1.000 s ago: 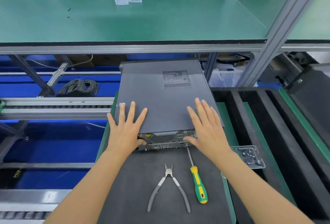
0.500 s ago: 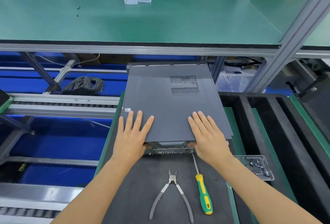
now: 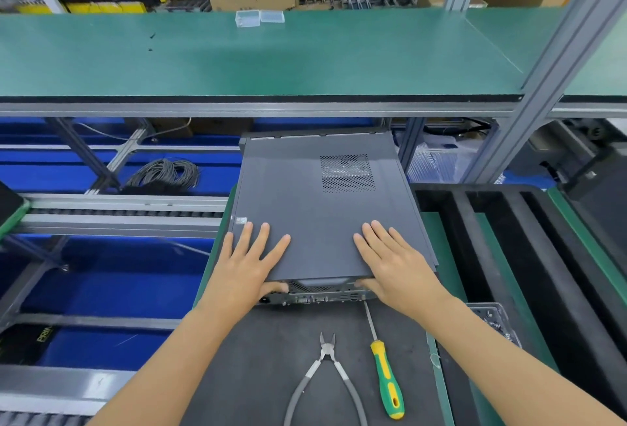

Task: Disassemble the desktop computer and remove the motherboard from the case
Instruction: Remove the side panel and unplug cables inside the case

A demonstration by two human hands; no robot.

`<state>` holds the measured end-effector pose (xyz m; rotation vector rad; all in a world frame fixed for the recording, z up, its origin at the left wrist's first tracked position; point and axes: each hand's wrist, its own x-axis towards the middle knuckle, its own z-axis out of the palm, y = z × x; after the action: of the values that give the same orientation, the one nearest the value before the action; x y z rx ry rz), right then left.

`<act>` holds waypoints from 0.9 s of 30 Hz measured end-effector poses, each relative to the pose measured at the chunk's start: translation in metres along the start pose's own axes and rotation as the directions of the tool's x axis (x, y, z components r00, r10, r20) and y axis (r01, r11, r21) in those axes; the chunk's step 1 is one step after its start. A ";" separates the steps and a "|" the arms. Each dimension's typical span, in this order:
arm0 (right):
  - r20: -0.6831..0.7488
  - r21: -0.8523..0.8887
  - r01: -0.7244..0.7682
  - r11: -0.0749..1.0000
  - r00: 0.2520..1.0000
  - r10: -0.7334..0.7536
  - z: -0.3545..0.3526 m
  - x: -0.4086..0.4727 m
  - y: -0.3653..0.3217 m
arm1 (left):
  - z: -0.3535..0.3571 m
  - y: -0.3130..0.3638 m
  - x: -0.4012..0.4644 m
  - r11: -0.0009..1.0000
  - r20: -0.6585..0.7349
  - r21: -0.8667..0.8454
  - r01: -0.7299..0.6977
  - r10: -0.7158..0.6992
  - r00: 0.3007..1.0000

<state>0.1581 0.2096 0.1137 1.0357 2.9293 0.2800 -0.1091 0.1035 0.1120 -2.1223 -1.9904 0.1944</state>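
Right now your left hand (image 3: 246,262) and right hand (image 3: 395,264) lie flat on the near end of the side panel (image 3: 322,215), fingers straight, thumbs hooked under its near edge; the computer case (image 3: 315,295) sits on the tabletop (image 3: 258,357), long axis running away from you; both hands equally near.

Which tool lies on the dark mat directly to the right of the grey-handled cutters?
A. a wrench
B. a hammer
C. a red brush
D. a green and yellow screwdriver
D: the green and yellow screwdriver lies on the mat just right of the cutters.
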 end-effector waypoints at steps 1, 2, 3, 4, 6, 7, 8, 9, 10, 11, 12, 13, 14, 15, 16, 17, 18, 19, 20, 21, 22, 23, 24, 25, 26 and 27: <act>0.021 -0.021 0.018 1.000 1.000 -0.018 -0.003 0.000 0.002 | -0.003 -0.002 0.001 1.000 -0.001 0.012 -0.015 0.015 1.000; 0.014 -0.042 0.031 0.999 0.999 -0.030 -0.007 0.000 0.004 | -0.007 -0.005 0.002 0.999 -0.009 0.021 -0.025 0.025 1.000; -0.015 -0.047 0.037 0.998 0.999 -0.038 -0.011 0.000 0.006 | -0.011 -0.008 0.002 0.999 -0.014 0.027 -0.027 0.027 1.000; -0.055 -0.043 0.050 0.998 0.997 -0.052 -0.016 -0.001 0.007 | -0.017 -0.009 0.002 0.999 -0.004 0.026 -0.025 0.025 1.000; -0.163 -0.028 0.089 0.996 0.982 -0.092 -0.021 -0.002 0.010 | -0.027 -0.012 0.004 1.000 0.034 0.020 -0.014 0.014 0.999; -0.212 -0.013 0.100 0.995 0.972 -0.100 -0.024 -0.003 0.012 | -0.031 -0.014 0.004 1.000 0.044 0.014 0.001 -0.002 0.999; -0.243 0.012 0.098 0.995 0.966 -0.092 -0.028 -0.004 0.013 | -0.037 -0.016 0.005 1.000 0.032 0.006 0.014 -0.015 0.999; -0.262 0.042 0.080 0.996 0.963 -0.067 -0.033 -0.003 0.014 | -0.044 -0.019 0.006 1.000 0.009 0.004 0.014 -0.014 1.000; -0.269 0.061 0.051 0.997 0.962 -0.033 -0.038 -0.001 0.012 | -0.050 -0.021 0.008 1.000 -0.031 0.008 0.009 -0.009 0.999; -0.269 0.065 0.019 0.998 0.963 -0.001 -0.044 0.003 0.008 | -0.054 -0.023 0.009 1.000 -0.075 0.017 0.005 -0.004 0.997; -0.261 0.058 -0.007 0.998 0.965 0.022 -0.051 0.008 0.003 | -0.056 -0.023 0.009 1.000 -0.118 0.019 -0.001 0.003 0.993; -0.247 0.044 -0.025 0.999 0.968 0.036 -0.057 0.014 -0.003 | -0.059 -0.023 0.010 1.000 -0.165 0.013 -0.007 0.009 0.986; -0.234 0.032 -0.044 0.999 0.971 0.051 -0.064 0.021 -0.008 | -0.061 -0.023 0.010 1.000 -0.206 0.002 -0.011 0.012 0.978; -0.230 0.020 -0.066 0.998 0.971 0.068 -0.071 0.027 -0.011 | -0.063 -0.023 0.011 1.000 -0.246 -0.008 -0.008 0.006 0.969; -0.238 0.005 -0.082 0.997 0.968 0.081 -0.079 0.033 -0.013 | -0.066 -0.023 0.012 1.000 -0.286 -0.020 0.007 -0.012 0.958; -0.254 -0.013 -0.088 0.996 0.964 0.082 -0.085 0.037 -0.013 | -0.069 -0.023 0.013 0.999 -0.326 -0.037 0.027 -0.038 0.945; -0.261 -0.026 -0.088 0.996 0.962 0.078 -0.090 0.038 -0.011 | -0.072 -0.023 0.016 0.998 -0.373 -0.053 0.042 -0.059 0.926; -0.266 -0.031 -0.085 0.996 0.961 0.074 -0.094 0.038 -0.008 | -0.075 -0.023 0.017 0.997 -0.421 -0.063 0.049 -0.071 0.904; -0.280 -0.035 -0.087 0.996 0.957 0.074 -0.098 0.037 -0.004 | -0.079 -0.020 0.018 0.997 -0.465 -0.068 0.048 -0.074 0.882; -0.305 -0.040 -0.094 0.995 0.949 0.077 -0.101 0.034 0.000 | -0.082 -0.017 0.019 0.996 -0.503 -0.074 0.040 -0.072 0.861; -0.332 -0.049 -0.103 0.993 0.940 0.081 -0.105 0.031 0.004 | -0.084 -0.013 0.020 0.996 -0.533 -0.081 0.032 -0.070 0.843; -0.358 -0.067 -0.112 0.991 0.930 0.081 -0.109 0.027 0.007 | -0.087 -0.010 0.020 0.996 -0.557 -0.090 0.022 -0.069 0.828; -0.381 -0.090 -0.125 0.988 0.921 0.082 -0.114 0.022 0.010 | -0.091 -0.006 0.022 0.995 -0.577 -0.099 0.009 -0.065 0.814; -0.396 -0.107 -0.145 0.984 0.914 0.091 -0.118 0.016 0.013 | -0.096 -0.002 0.024 0.995 -0.599 -0.100 -0.010 -0.052 0.799; -0.398 -0.115 -0.173 0.978 0.910 0.114 -0.124 0.008 0.018 | -0.102 0.002 0.029 0.995 -0.630 -0.091 -0.035 -0.030 0.776; -0.384 -0.112 -0.208 0.972 0.911 0.151 -0.129 -0.001 0.024 | -0.108 0.006 0.036 0.995 -0.672 -0.073 -0.065 -0.001 0.740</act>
<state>0.1630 0.2064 0.2449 1.3663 3.0652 0.7754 -0.0743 0.1314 0.2173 -1.8830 -1.5333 -0.5999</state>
